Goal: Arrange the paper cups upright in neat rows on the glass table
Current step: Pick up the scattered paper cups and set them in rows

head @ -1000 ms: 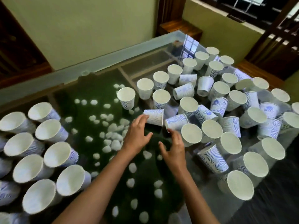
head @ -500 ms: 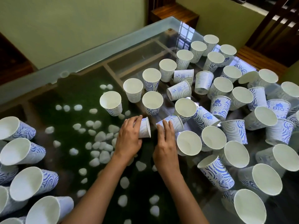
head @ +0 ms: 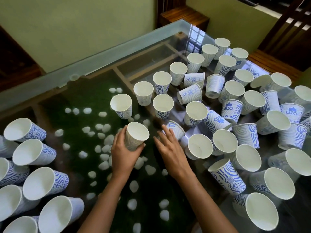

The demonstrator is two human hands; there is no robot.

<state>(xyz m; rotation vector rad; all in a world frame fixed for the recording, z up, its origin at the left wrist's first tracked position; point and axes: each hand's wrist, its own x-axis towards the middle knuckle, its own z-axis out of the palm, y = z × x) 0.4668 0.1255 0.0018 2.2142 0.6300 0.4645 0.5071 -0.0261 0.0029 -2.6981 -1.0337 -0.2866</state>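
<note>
In my left hand [head: 124, 155]: the held cup [head: 137, 138], mouth up; my fingers curl round its far wall and my thumb pinches in near the base.
Change: half a second back this same cup lies on its side under these fingers; now it stands upright. A second back both my hands are open, short of the pile.
Meaning: one more cup righted, by my reckoning, but not yet set in a row. I cannot tell whether its base is down on the glass table [head: 94, 56].
Right hand [head: 171, 152]: fingers straight and a little spread, gripping nothing.
Tipped cup [head: 175, 130]: on its side at my right fingertips; touching or a shade short, I cannot say. Likely the next one to turn.
Beyond my left fingertips: nearest upright cup [head: 121, 106], apart from the held one; probably the line to join.
Right of my right fingers: a crowd of cups, some standing, several on their sides.
Under both wrists: white pebbles [head: 109, 139] below the glass.
</note>
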